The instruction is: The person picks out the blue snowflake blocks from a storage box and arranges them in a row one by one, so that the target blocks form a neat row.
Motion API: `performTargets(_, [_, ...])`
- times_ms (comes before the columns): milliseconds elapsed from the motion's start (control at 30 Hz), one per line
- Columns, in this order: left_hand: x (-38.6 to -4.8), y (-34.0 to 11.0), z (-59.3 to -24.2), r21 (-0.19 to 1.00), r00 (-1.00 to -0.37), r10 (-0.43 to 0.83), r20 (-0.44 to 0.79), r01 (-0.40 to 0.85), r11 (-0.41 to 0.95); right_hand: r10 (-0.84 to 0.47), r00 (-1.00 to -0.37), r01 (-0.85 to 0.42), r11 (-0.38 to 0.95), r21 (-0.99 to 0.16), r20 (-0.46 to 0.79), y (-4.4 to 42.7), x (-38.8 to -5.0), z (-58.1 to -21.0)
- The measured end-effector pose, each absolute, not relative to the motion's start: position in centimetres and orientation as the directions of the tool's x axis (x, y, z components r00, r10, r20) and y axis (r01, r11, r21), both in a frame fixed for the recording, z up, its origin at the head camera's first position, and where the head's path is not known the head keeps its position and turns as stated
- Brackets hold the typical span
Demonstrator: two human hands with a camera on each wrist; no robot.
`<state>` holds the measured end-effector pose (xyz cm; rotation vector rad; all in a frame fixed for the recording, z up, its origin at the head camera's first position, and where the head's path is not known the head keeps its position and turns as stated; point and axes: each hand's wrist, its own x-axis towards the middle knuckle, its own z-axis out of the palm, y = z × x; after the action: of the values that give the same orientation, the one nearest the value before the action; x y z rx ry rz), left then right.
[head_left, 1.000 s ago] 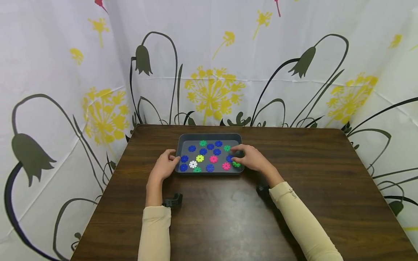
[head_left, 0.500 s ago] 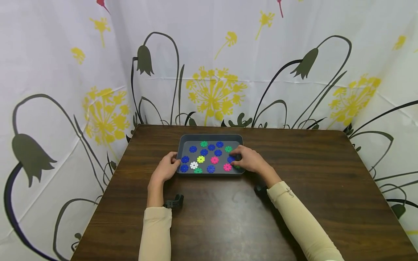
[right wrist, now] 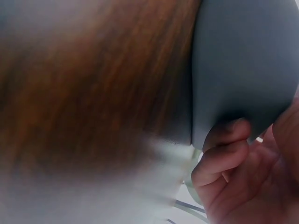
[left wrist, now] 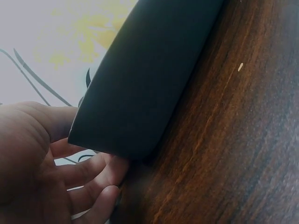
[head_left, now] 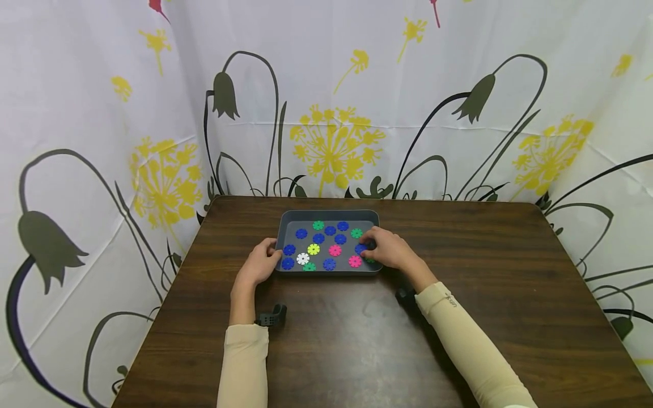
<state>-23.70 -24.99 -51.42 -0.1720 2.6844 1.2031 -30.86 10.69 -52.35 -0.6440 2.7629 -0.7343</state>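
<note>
The dark brown wood-grain tabletop (head_left: 490, 243) stretched out before me, its far corners rounded. Directly on it, at twelve o'clock and close to the far edge, sat a shallow gray tray (head_left: 329, 216), one long side facing me. A pale sheen (head_left: 352, 345) showed toward the tray's six o'clock; my left-wrist view showed a tiny pale fleck (left wrist: 240, 67) at two o'clock.

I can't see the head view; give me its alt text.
A person's left hand grips the left edge of a gray tray of small notched discs, mostly blue; the right hand is over its right side. The tray sits on a brown table before a flowered cloth.
</note>
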Motion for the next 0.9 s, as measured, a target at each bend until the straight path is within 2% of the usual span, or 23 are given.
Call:
performTargets(267, [-24.05,-24.99,-51.73,0.726,-0.977,-0.02,-0.214,-0.173,0.666,-0.407,-0.905,-0.294,0.808,-0.51,-0.123,10.72,-30.88,-52.29])
performTargets(633, [-24.07,-25.47,-51.84,0.738,-0.98,0.001,-0.197,-0.148,0.659,-0.385,-0.911,-0.272,0.828,-0.491,-0.145,10.01,-31.14,-52.06])
performTargets(900, [-23.71,-25.36,-52.08,0.746,-0.981,-0.02,-0.191,-0.158,0.646,-0.441,-0.876,-0.297,0.812,-0.503,-0.195,10.38,-31.31,-51.37])
